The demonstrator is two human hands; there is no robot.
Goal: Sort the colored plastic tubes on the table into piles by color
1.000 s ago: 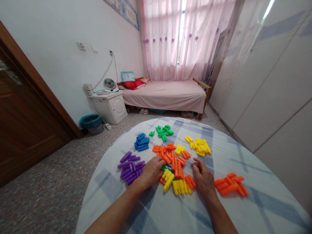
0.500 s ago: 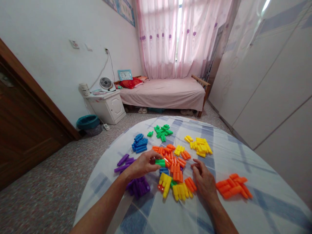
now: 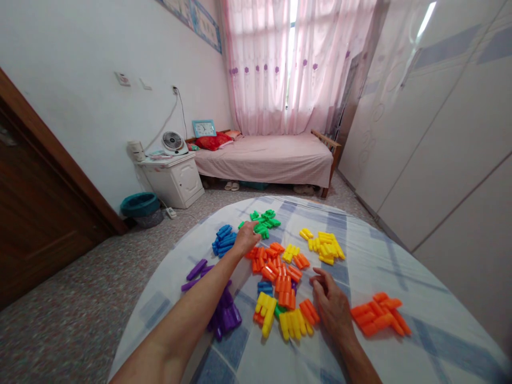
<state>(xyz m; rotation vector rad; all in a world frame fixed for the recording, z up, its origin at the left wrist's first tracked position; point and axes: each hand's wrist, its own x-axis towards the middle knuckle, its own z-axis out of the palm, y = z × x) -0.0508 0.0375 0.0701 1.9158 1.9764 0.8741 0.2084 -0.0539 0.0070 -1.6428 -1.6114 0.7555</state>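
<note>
My left hand (image 3: 247,238) reaches to the near left edge of a pile of green plastic toy blocks (image 3: 267,220). Its fingertips are pinched around a green block at that edge, mostly hidden by the fingers. Resting on the table to the right of the mixed pile, my right hand (image 3: 331,300) has loosely curled fingers, apart and with nothing in them. Between and in front of the hands lie orange blocks (image 3: 285,285), yellow blocks (image 3: 295,324) and a blue block (image 3: 264,288).
Sorted on the checked tablecloth (image 3: 384,261) are blue blocks (image 3: 224,241), purple blocks (image 3: 226,314) partly behind my left forearm, yellow blocks (image 3: 327,247) and a separate orange pile (image 3: 382,313). Beyond the round table stand a bed (image 3: 264,157) and a white cabinet (image 3: 176,178).
My left hand has moved forward and slightly left with the green block, from above the mixed pile to the green pile. My right hand stays in about the same place.
</note>
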